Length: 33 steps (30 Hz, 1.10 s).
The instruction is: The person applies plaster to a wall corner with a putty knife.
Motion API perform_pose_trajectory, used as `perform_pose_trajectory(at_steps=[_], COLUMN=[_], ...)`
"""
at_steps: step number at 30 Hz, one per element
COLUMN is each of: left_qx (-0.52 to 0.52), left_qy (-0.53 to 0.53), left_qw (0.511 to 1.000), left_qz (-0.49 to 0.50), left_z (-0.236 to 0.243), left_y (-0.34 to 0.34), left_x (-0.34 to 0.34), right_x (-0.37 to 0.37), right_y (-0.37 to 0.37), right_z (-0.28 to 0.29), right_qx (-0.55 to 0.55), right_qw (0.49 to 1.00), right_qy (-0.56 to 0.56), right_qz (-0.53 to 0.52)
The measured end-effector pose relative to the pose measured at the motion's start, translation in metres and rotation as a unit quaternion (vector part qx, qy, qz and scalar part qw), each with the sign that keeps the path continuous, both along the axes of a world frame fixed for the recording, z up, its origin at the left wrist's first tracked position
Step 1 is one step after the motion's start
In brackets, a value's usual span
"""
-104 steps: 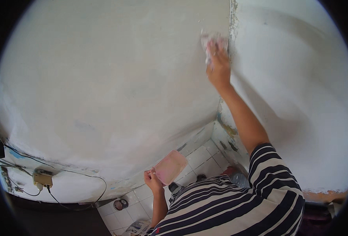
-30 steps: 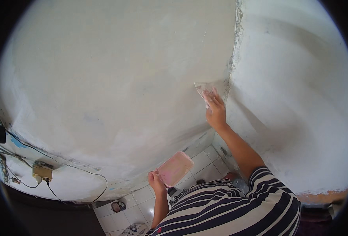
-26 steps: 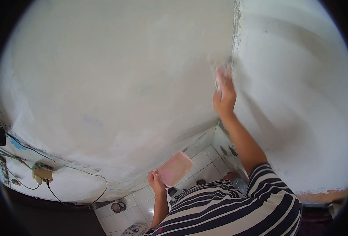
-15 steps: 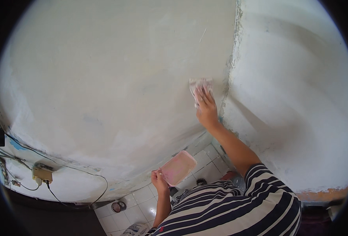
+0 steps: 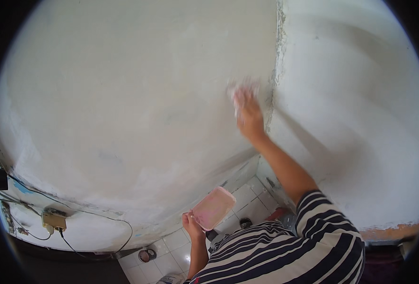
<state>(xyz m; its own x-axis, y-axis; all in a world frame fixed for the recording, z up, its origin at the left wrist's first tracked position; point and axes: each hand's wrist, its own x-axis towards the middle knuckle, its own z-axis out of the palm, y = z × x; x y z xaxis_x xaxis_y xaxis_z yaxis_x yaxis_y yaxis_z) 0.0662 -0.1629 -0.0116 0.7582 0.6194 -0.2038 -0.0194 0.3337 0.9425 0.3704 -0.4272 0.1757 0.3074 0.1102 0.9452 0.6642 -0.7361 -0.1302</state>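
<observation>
From here, the right hand [image 5: 250, 117] grips a flat putty scraper [image 5: 244, 89], blurred, at the plastered wall [image 5: 124, 80] just beside the rough corner [image 5: 279, 52]: a smoothing stroke, I'd judge. The left hand [image 5: 192, 224] pinches the pink plastic tray [image 5: 214, 208] by one end, lower down. Another stroke calls for steady, flat pressure; rightward the corner crowds it, leftward lies open wall.

Right arm [image 5: 287, 165] stretched up and leftward from the shoulder. Right hand [image 5: 250, 117] high, its fingers [image 5: 243, 100] pointing upward, blurred. Left forearm [image 5: 199, 253] low, near the torso [image 5: 275, 251], slanting upward. Left hand [image 5: 193, 226] well below the right, fingers [image 5: 187, 219] bent in a grip.
</observation>
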Motion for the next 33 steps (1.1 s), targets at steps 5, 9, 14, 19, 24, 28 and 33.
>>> perform_pose_trajectory(at_steps=[5,9,14,19,24,28,33], left_qx=[0.023,0.041,0.015,0.030,0.048,0.035,0.028], left_qy=[0.019,0.029,-0.008,0.041,0.049,0.035,0.025], left_qw=[0.999,0.999,0.999,0.998,0.997,0.998,0.999], left_qz=[-0.015,-0.012,-0.030,-0.030,-0.037,-0.034,-0.007], left_z=[0.005,0.017,0.027,0.037,0.022,0.018,0.014], left_y=[0.003,0.001,-0.007,-0.011,0.000,-0.002,-0.006], left_x=[0.002,0.008,0.013,0.007,0.003,-0.001,-0.003], right_x=[-0.050,-0.033,0.005,-0.034,-0.049,-0.014,-0.014], right_y=[-0.018,-0.035,-0.015,0.014,-0.003,-0.009,0.009], right_z=[-0.025,0.095,0.085,-0.028,0.032,0.072,-0.023], right_qx=[0.023,0.143,0.048,0.012,0.068,0.074,-0.001], right_qw=[0.992,0.989,0.998,0.999,0.995,0.997,1.000], right_qy=[0.096,-0.019,-0.043,0.019,0.024,-0.012,0.016], right_qz=[0.073,0.034,0.009,0.028,0.062,-0.002,0.011])
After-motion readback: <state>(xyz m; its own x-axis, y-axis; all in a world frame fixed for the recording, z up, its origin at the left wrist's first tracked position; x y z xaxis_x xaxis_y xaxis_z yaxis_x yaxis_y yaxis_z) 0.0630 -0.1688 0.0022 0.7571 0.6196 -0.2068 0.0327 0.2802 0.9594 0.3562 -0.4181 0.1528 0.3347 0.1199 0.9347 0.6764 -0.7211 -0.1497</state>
